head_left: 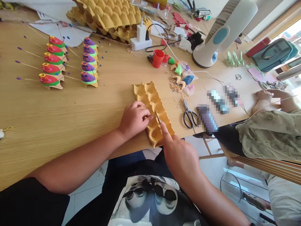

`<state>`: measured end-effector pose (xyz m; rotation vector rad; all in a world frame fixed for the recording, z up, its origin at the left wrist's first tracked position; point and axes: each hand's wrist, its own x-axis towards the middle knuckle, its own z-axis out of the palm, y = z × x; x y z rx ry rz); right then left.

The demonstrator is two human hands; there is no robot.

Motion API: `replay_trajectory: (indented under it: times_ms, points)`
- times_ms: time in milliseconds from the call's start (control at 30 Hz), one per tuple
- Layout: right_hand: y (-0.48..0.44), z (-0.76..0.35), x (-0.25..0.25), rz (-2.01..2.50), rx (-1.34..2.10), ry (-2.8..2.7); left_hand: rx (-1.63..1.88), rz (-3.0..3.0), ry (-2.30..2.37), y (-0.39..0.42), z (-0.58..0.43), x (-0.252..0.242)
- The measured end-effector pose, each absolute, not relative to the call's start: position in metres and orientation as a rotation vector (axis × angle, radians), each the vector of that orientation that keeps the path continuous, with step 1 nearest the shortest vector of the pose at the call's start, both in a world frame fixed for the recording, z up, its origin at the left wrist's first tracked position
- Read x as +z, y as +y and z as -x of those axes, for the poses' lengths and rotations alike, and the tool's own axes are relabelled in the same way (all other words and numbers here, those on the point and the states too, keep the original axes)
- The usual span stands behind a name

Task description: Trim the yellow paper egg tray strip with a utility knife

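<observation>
A yellow-brown egg carton strip [155,98] with two rows of cups lies near the table's front edge, its near end reaching that edge. My left hand [135,119] is closed on the strip's left side, fingers curled over the rim. In my right hand [180,153] is a knife [157,117], its thin dark blade pointing away from me, the index finger stretched along it. The blade tip meets the carton between the cups, close to my left fingertips. My right palm hides the knife's handle.
Scissors [188,114] lie to the right, near blurred phone-like objects. Painted carton pieces with sticks [50,67] stand at left. Behind are stacked egg trays [110,15], a power strip [140,43], a red cup [158,58] and a white fan [218,34]. Another person's hand [263,95] rests at right.
</observation>
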<state>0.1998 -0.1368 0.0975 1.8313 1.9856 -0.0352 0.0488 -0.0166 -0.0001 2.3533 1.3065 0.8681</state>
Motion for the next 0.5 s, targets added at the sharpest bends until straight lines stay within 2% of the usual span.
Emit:
replay_trajectory:
  times_ms: [500]
  points:
    - [-0.138, -0.202, 0.095, -1.865, -0.053, 1.956, 0.86, -2.361, 1.292, -0.019, -0.05, 0.001]
